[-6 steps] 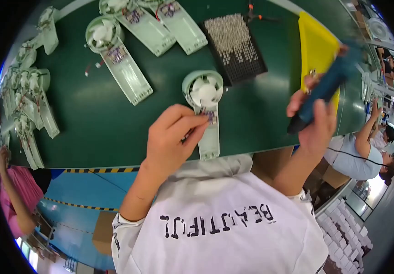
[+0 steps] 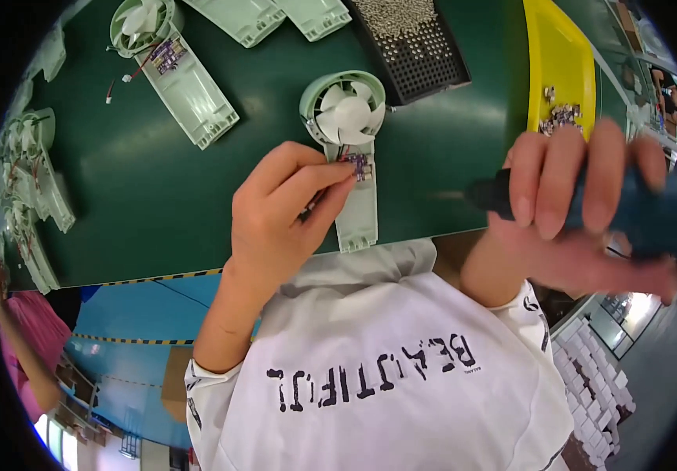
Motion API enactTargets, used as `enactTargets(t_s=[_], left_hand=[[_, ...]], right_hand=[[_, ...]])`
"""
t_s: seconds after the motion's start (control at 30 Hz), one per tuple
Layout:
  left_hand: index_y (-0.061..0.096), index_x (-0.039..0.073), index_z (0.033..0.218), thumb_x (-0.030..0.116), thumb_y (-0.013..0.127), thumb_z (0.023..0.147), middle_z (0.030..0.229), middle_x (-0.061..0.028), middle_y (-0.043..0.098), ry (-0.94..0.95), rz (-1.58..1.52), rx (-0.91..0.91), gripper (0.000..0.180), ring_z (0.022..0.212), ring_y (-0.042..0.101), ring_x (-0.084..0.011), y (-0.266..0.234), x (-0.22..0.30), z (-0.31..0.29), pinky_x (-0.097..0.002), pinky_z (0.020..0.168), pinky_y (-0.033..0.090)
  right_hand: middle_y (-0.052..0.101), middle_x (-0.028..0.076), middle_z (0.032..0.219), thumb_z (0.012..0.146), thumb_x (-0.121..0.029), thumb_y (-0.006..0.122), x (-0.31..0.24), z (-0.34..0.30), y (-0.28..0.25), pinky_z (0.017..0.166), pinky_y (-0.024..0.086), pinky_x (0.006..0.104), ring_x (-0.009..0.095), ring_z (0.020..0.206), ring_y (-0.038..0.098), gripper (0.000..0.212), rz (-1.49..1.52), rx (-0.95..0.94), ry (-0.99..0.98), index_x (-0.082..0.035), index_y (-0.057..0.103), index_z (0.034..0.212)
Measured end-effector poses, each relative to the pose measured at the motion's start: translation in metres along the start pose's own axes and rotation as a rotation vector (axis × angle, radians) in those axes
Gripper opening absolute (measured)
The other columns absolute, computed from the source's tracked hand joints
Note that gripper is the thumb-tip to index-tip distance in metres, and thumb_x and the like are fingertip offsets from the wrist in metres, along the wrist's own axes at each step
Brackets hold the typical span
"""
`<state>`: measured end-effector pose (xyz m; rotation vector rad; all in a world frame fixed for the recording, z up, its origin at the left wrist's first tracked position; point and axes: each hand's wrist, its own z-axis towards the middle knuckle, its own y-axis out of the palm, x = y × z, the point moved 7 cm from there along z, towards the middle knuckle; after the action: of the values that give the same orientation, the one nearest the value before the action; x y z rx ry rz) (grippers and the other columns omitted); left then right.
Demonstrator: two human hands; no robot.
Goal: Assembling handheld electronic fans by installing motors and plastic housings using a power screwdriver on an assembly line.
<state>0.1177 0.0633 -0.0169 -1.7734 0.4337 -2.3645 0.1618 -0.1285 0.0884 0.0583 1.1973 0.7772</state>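
Observation:
A pale green handheld-fan half-shell (image 2: pixel 356 212) lies face up before me, with white blades in its round head (image 2: pixel 349 112). My left hand (image 2: pixel 287 204) pinches the small purple circuit board (image 2: pixel 359 166) in its handle, close to the red and dark wires. To the right, my right hand (image 2: pixel 574 204) wraps round a blue electric screwdriver (image 2: pixel 645 208) with a black nose. The tool lies nearly level, its blurred bit pointing left toward the shell but apart from it.
Beyond the shell stands a black perforated tray (image 2: pixel 421 67) of small screws. A yellow bin (image 2: pixel 539 47) at the right holds several circuit boards (image 2: pixel 562 116). More fan shells (image 2: pixel 197 94) lie at the far left on the green table (image 2: pixel 142 180). A co-worker in pink (image 2: pixel 40 337) is at the left.
My right hand has swung the screwdriver from a steep tilt to nearly level, moving it right and nearer the camera. My left hand stays at the board. The whole view has shifted a little.

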Motion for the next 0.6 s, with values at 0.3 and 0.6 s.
enactTargets(t_s=[0.3,0.6], left_hand=[[0.073,0.002,0.089,-0.004,0.081,0.076,0.082,-0.0063,0.062,-0.007,0.044,0.002,0.017,0.066,0.060,-0.0182,-0.010,0.004,-0.003,-0.0289,0.053,0.048],[0.072,0.002,0.089,-0.005,0.081,0.075,0.083,-0.0069,0.063,0.003,0.026,0.013,0.018,0.067,0.061,-0.0194,-0.007,0.003,-0.004,-0.0295,0.054,0.050]], right_hand=[[0.056,0.004,0.088,0.076,-0.092,0.052,0.010,0.024,-0.034,0.058,0.042,0.0324,0.016,0.063,0.050,0.093,-0.226,0.144,-0.492,-0.014,0.056,0.128],[0.051,0.005,0.074,0.071,-0.101,0.034,0.049,0.043,-0.049,0.043,0.038,0.0311,0.016,0.047,0.043,0.103,-0.194,0.231,-0.478,-0.013,0.057,0.120]])
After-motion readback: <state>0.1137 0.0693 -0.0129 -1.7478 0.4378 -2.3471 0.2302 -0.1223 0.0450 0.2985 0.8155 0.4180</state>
